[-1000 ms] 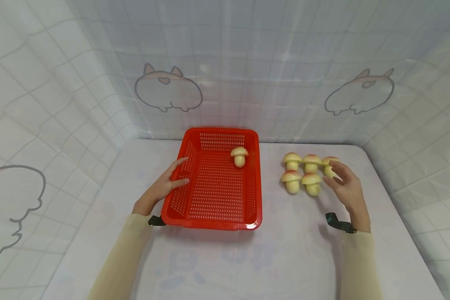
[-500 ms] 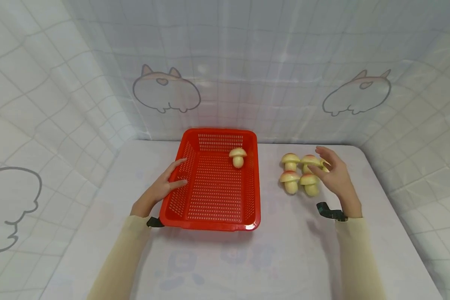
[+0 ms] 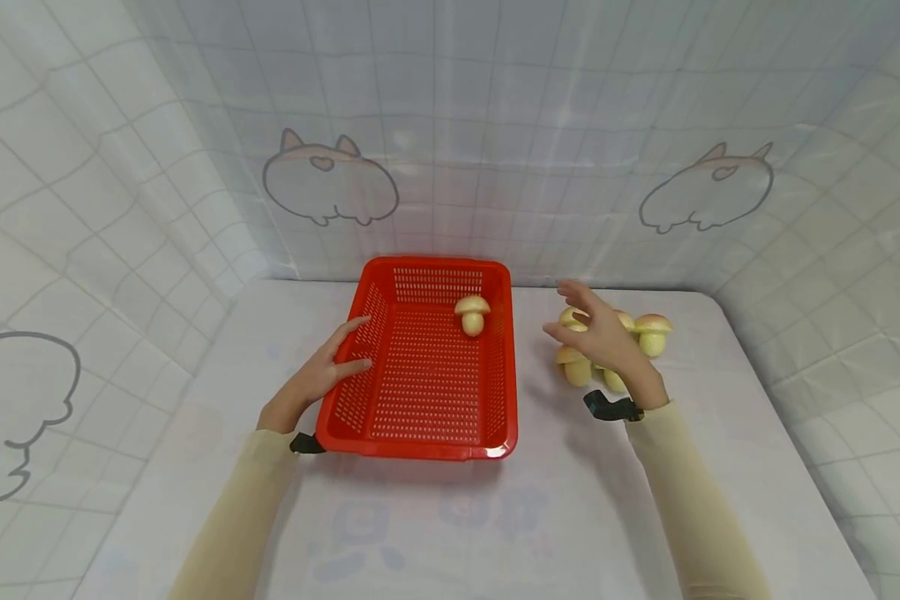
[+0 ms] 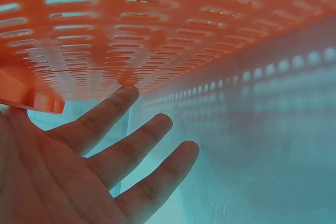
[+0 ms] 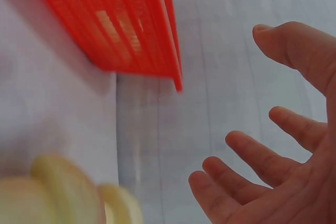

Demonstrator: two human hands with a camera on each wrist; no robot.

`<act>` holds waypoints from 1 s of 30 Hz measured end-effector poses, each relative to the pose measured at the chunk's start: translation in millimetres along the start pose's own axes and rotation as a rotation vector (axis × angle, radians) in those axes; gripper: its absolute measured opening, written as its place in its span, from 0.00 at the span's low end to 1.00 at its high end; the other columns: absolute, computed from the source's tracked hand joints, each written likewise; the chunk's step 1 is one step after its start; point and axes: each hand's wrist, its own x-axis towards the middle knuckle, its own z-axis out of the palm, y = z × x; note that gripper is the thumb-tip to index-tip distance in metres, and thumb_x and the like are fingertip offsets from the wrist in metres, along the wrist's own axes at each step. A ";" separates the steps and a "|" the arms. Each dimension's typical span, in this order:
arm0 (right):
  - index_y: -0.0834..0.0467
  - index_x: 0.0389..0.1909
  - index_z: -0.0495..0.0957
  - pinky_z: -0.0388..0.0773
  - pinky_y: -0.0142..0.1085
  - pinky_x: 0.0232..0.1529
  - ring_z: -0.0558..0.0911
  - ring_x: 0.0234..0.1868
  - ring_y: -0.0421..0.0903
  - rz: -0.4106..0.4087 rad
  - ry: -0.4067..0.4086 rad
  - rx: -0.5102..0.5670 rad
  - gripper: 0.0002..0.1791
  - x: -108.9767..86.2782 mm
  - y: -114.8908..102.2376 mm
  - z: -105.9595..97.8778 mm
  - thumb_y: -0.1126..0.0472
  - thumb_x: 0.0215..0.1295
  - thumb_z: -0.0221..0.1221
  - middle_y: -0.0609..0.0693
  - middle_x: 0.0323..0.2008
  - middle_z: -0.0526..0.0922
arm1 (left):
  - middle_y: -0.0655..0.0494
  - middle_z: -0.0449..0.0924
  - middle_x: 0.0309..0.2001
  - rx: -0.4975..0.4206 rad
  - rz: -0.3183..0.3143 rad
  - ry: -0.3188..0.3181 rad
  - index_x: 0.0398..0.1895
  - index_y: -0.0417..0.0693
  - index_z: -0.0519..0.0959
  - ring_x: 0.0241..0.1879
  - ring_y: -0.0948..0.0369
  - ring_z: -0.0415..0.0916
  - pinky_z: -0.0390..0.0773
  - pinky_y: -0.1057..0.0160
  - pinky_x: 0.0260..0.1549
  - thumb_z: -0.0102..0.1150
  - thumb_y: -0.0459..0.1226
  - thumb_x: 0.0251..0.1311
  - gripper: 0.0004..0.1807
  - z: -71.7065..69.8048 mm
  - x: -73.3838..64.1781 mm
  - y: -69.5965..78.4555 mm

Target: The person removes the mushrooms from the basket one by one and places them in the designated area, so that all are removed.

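A red plastic basket (image 3: pixel 427 379) with slotted walls stands on the table; one toy mushroom (image 3: pixel 472 315) lies inside near its back right corner. My left hand (image 3: pixel 317 377) holds the basket's left rim, thumb and one finger over the edge. Seen in the left wrist view, three other fingers (image 4: pixel 134 150) extend outside, below the slotted wall. Above the group of toy mushrooms (image 3: pixel 653 335) on the right hovers my right hand (image 3: pixel 600 333), fingers spread and holding nothing. It partly hides several of them; the right wrist view shows blurred mushrooms (image 5: pixel 68 190) below it.
A white cloth covers the table (image 3: pixel 420 533). Behind it rises a gridded white curtain (image 3: pixel 495 167) with animal drawings, close to the basket's back edge. Similar curtains flank the left and right sides.
My right hand has moved left across the toy mushrooms, from the rightmost one to above the left ones. The rightmost mushroom is uncovered. My left hand and the basket have kept their place.
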 end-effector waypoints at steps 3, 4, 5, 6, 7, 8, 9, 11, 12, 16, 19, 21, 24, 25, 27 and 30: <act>0.54 0.79 0.58 0.63 0.58 0.74 0.64 0.76 0.60 -0.008 -0.059 -0.036 0.45 10.1 -9.8 10.0 0.51 0.66 0.69 0.59 0.76 0.64 | 0.37 0.57 0.73 -0.001 -0.003 -0.002 0.83 0.64 0.48 0.56 0.40 0.76 0.85 0.46 0.50 0.57 0.40 0.73 0.42 0.0 -0.4 1.2; 0.54 0.79 0.58 0.64 0.58 0.74 0.64 0.76 0.61 -0.014 -0.075 -0.048 0.46 13.4 -13.5 13.1 0.50 0.65 0.70 0.59 0.76 0.64 | 0.36 0.57 0.73 0.000 -0.005 -0.001 0.83 0.64 0.48 0.56 0.40 0.76 0.85 0.46 0.50 0.57 0.40 0.73 0.42 0.1 -0.5 1.6; 0.54 0.79 0.57 0.64 0.58 0.74 0.64 0.76 0.61 -0.020 -0.090 -0.061 0.47 16.5 -17.0 16.2 0.50 0.65 0.70 0.59 0.77 0.63 | 0.36 0.57 0.73 0.001 -0.006 -0.002 0.83 0.64 0.48 0.56 0.40 0.76 0.85 0.45 0.50 0.57 0.40 0.73 0.42 0.0 -0.6 1.7; 0.54 0.80 0.56 0.65 0.58 0.74 0.64 0.76 0.62 -0.026 -0.106 -0.068 0.47 19.5 -20.6 19.1 0.50 0.65 0.70 0.59 0.77 0.62 | 0.36 0.58 0.73 0.004 -0.008 -0.001 0.83 0.64 0.47 0.56 0.40 0.76 0.85 0.45 0.50 0.57 0.40 0.73 0.42 -0.1 -0.7 1.8; 0.55 0.80 0.56 0.65 0.58 0.73 0.64 0.76 0.63 -0.031 -0.119 -0.075 0.48 22.6 -24.3 22.0 0.50 0.65 0.70 0.60 0.77 0.62 | 0.36 0.58 0.73 0.010 -0.008 0.002 0.83 0.64 0.47 0.56 0.40 0.76 0.85 0.45 0.50 0.57 0.40 0.73 0.42 -0.2 -0.7 1.8; 0.55 0.80 0.56 0.66 0.58 0.73 0.64 0.76 0.63 -0.037 -0.129 -0.083 0.48 25.6 -28.5 24.8 0.50 0.65 0.70 0.60 0.77 0.62 | 0.36 0.58 0.73 0.012 -0.008 0.003 0.83 0.64 0.47 0.56 0.41 0.76 0.85 0.45 0.50 0.57 0.40 0.73 0.42 -0.2 -0.9 1.9; 0.56 0.80 0.55 0.67 0.58 0.72 0.64 0.75 0.64 -0.043 -0.141 -0.092 0.48 29.2 -31.3 27.8 0.50 0.65 0.70 0.61 0.77 0.62 | 0.36 0.58 0.73 0.016 -0.008 0.006 0.83 0.65 0.47 0.56 0.41 0.76 0.85 0.45 0.50 0.57 0.40 0.73 0.42 -0.3 -0.8 1.6; 0.58 0.80 0.54 0.68 0.59 0.71 0.65 0.74 0.65 -0.058 -0.164 -0.120 0.49 36.0 -36.3 33.2 0.49 0.66 0.69 0.62 0.77 0.62 | 0.36 0.58 0.72 0.025 -0.010 0.010 0.83 0.65 0.47 0.56 0.41 0.76 0.85 0.45 0.50 0.58 0.41 0.73 0.42 -0.6 -0.6 1.3; 0.59 0.80 0.54 0.68 0.58 0.71 0.65 0.74 0.66 -0.067 -0.172 -0.133 0.49 39.4 -38.5 35.6 0.49 0.66 0.68 0.62 0.77 0.61 | 0.36 0.58 0.72 0.030 -0.012 0.012 0.83 0.66 0.47 0.56 0.41 0.76 0.85 0.46 0.50 0.58 0.41 0.72 0.42 -0.5 -0.5 1.1; 0.61 0.80 0.55 0.71 0.58 0.69 0.67 0.73 0.66 -0.102 -0.192 -0.168 0.48 52.8 -47.1 43.7 0.50 0.66 0.67 0.63 0.77 0.61 | 0.36 0.59 0.72 0.030 -0.015 0.011 0.83 0.65 0.47 0.56 0.41 0.76 0.85 0.46 0.49 0.58 0.42 0.73 0.42 -0.4 0.0 0.8; 0.60 0.79 0.56 0.72 0.57 0.68 0.68 0.72 0.65 -0.108 -0.201 -0.181 0.46 62.5 -54.2 48.1 0.51 0.66 0.67 0.62 0.76 0.63 | 0.37 0.59 0.72 0.025 -0.014 0.011 0.83 0.66 0.48 0.56 0.41 0.76 0.85 0.47 0.50 0.57 0.42 0.73 0.42 -0.5 0.0 0.8; 0.60 0.79 0.57 0.73 0.56 0.68 0.68 0.72 0.63 -0.104 -0.213 -0.194 0.46 69.0 -58.5 51.2 0.50 0.66 0.67 0.62 0.75 0.64 | 0.38 0.58 0.73 0.016 -0.015 0.009 0.83 0.66 0.48 0.57 0.41 0.75 0.85 0.47 0.50 0.57 0.42 0.73 0.41 -0.9 -0.1 0.3; 0.59 0.79 0.56 0.72 0.54 0.68 0.67 0.72 0.60 -0.073 -0.242 -0.212 0.46 77.8 -63.1 56.2 0.48 0.66 0.67 0.61 0.74 0.65 | 0.40 0.57 0.74 0.002 -0.025 0.007 0.82 0.68 0.49 0.58 0.42 0.73 0.84 0.47 0.51 0.58 0.42 0.73 0.41 -1.3 -0.2 -0.6; 0.59 0.79 0.56 0.72 0.54 0.69 0.67 0.73 0.59 -0.060 -0.252 -0.215 0.47 80.3 -64.1 57.9 0.47 0.66 0.67 0.60 0.74 0.65 | 0.40 0.57 0.74 -0.001 -0.024 0.005 0.82 0.68 0.49 0.59 0.41 0.73 0.84 0.46 0.52 0.58 0.42 0.73 0.41 -1.3 0.0 -0.8; 0.58 0.79 0.55 0.70 0.54 0.70 0.66 0.74 0.58 -0.027 -0.273 -0.212 0.48 85.4 -64.8 61.6 0.45 0.66 0.66 0.60 0.75 0.65 | 0.39 0.57 0.73 0.000 -0.027 0.003 0.82 0.69 0.48 0.58 0.41 0.73 0.84 0.46 0.51 0.58 0.43 0.73 0.41 -1.3 0.4 -0.8; 0.58 0.80 0.54 0.66 0.55 0.73 0.65 0.75 0.59 0.020 -0.299 -0.186 0.49 92.2 -62.8 68.9 0.43 0.66 0.65 0.60 0.76 0.63 | 0.39 0.57 0.73 0.000 -0.034 0.005 0.82 0.70 0.49 0.58 0.40 0.73 0.84 0.45 0.51 0.58 0.43 0.72 0.41 -0.8 0.4 -0.6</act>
